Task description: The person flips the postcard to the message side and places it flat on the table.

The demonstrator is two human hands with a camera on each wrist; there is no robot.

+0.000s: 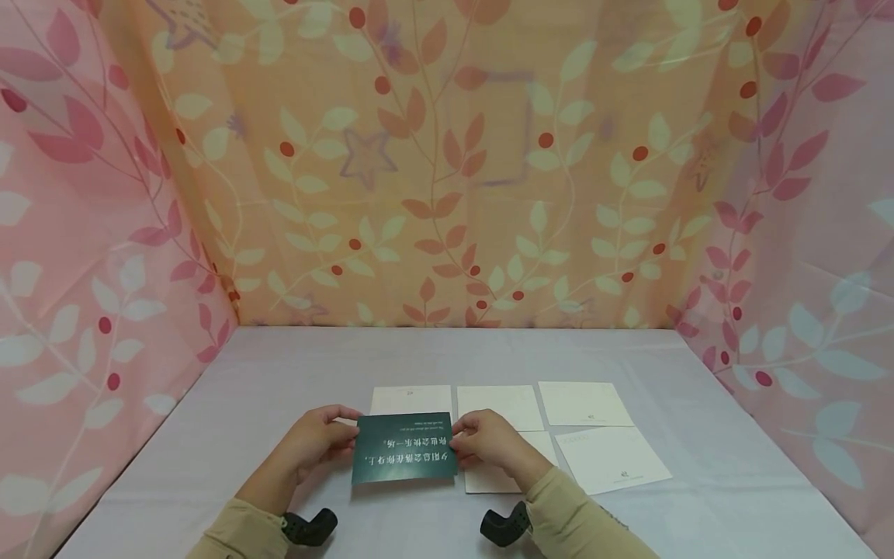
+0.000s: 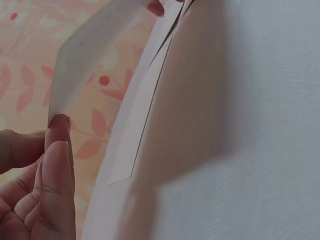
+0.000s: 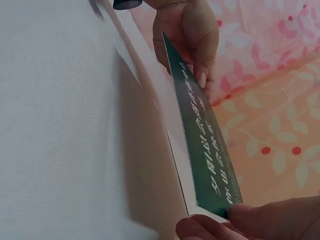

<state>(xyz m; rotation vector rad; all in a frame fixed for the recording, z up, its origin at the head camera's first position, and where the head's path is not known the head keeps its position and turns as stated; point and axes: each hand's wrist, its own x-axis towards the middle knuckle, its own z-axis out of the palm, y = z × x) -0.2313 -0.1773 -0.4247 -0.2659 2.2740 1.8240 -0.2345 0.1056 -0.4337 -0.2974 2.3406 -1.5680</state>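
Observation:
A dark green postcard with white printed lettering is held above the table between both hands, its lettering upside down in the head view. My left hand pinches its left edge between thumb and fingers. At the opposite edge, my right hand pinches it the same way. The left wrist view shows the card's pale underside, and the right wrist view its green face. Behind and partly under the held card lies a white card. Another white card is partly covered by my right hand.
More white cards lie on the table: one at the back middle, one at the back right and a slightly turned one in front of it. A white cloth covers the table. Leaf-patterned curtains enclose its back and sides.

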